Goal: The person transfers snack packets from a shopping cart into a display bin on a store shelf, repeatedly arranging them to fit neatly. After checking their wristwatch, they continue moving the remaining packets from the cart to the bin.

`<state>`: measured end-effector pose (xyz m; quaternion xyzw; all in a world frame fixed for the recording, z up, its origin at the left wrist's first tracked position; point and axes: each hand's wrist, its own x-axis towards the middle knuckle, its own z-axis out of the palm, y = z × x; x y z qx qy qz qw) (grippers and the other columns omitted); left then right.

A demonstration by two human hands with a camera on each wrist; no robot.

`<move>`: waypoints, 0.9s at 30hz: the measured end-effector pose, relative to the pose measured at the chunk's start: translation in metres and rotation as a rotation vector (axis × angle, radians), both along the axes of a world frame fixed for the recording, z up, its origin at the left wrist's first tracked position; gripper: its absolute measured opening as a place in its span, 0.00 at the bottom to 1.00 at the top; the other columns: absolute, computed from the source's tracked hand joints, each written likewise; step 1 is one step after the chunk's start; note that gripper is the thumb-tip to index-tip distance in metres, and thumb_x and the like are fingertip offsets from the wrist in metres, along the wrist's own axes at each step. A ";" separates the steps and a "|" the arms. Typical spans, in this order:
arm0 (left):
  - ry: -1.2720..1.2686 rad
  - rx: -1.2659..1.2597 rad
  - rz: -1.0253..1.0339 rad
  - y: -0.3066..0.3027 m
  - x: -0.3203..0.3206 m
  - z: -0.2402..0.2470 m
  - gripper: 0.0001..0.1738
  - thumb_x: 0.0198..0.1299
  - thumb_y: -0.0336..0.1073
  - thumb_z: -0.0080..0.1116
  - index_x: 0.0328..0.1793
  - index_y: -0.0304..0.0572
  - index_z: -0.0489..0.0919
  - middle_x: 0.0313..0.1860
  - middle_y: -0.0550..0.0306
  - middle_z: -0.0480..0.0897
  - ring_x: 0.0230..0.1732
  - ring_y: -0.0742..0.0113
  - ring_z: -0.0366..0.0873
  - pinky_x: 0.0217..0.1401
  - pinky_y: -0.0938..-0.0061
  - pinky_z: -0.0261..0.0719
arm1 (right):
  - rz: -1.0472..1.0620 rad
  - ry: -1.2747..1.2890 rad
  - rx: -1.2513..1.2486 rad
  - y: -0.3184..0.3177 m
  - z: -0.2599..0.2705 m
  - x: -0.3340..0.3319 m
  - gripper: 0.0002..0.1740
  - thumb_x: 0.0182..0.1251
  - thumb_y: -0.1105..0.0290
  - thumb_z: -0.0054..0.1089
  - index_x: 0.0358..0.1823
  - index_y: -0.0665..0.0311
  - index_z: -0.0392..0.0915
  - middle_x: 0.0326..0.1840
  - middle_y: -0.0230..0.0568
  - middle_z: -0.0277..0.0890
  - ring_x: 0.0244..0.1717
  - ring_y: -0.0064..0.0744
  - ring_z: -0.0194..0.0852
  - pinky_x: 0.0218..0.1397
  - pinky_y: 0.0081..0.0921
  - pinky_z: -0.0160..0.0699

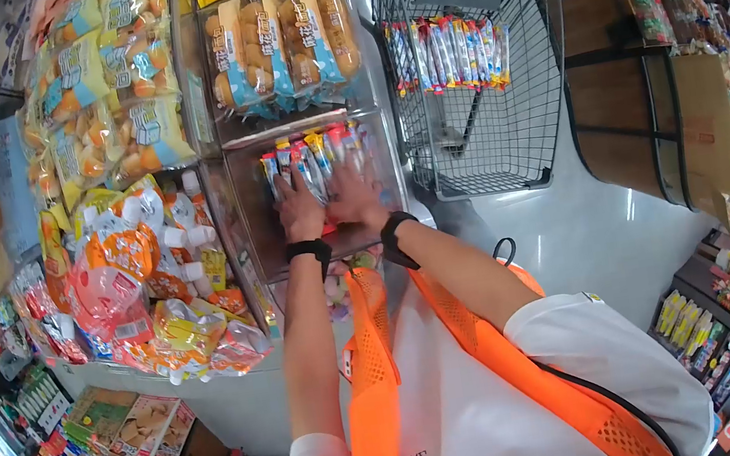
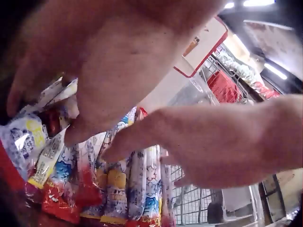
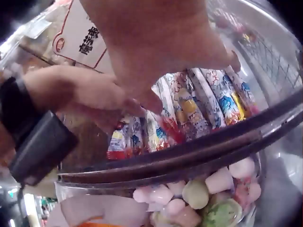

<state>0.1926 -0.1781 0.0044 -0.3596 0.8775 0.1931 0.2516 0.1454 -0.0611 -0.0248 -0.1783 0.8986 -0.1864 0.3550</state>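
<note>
Where a clear-sided shop bin [image 1: 268,253] sits near the middle of the scene, a person's left hand [image 1: 299,211] and right hand [image 1: 355,196] reach down side by side onto a row of slim, shiny snack packets [image 1: 318,149] inside it. Fingers on both hands look fairly straight and spread, their tips at the wrappers; whether any packet is pinched cannot be told. Bagged bread [image 1: 243,54] lies just beyond the bin, and to the right a wire shopping cart [image 1: 495,190] holds a similar bundle [image 1: 457,54] toward its far end. Gathering the row appears to be the step in hand. Light, even pressure from both ends would likely keep the packets aligned; squeezing hard could crumple them or make the slick wrappers slide apart.
</note>
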 end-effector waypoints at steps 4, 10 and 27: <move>-0.013 -0.031 -0.059 -0.013 -0.014 -0.015 0.37 0.63 0.36 0.58 0.79 0.41 0.60 0.72 0.42 0.67 0.63 0.37 0.78 0.55 0.45 0.83 | -0.052 -0.079 0.049 -0.008 0.000 0.004 0.57 0.53 0.45 0.69 0.82 0.56 0.51 0.90 0.45 0.26 0.86 0.69 0.21 0.77 0.76 0.42; -0.107 -0.015 -0.075 -0.010 -0.034 -0.005 0.29 0.64 0.41 0.57 0.72 0.47 0.70 0.67 0.41 0.70 0.64 0.38 0.77 0.57 0.28 0.73 | 0.145 0.118 -0.140 -0.018 -0.009 0.011 0.48 0.49 0.52 0.71 0.73 0.63 0.65 0.82 0.55 0.49 0.79 0.67 0.46 0.79 0.57 0.53; 0.420 0.227 0.325 -0.042 0.007 -0.089 0.37 0.62 0.33 0.58 0.80 0.61 0.66 0.67 0.31 0.72 0.60 0.34 0.78 0.67 0.52 0.75 | -0.155 0.268 -0.130 -0.026 0.005 -0.001 0.34 0.56 0.58 0.71 0.65 0.59 0.74 0.71 0.54 0.62 0.73 0.65 0.56 0.65 0.53 0.77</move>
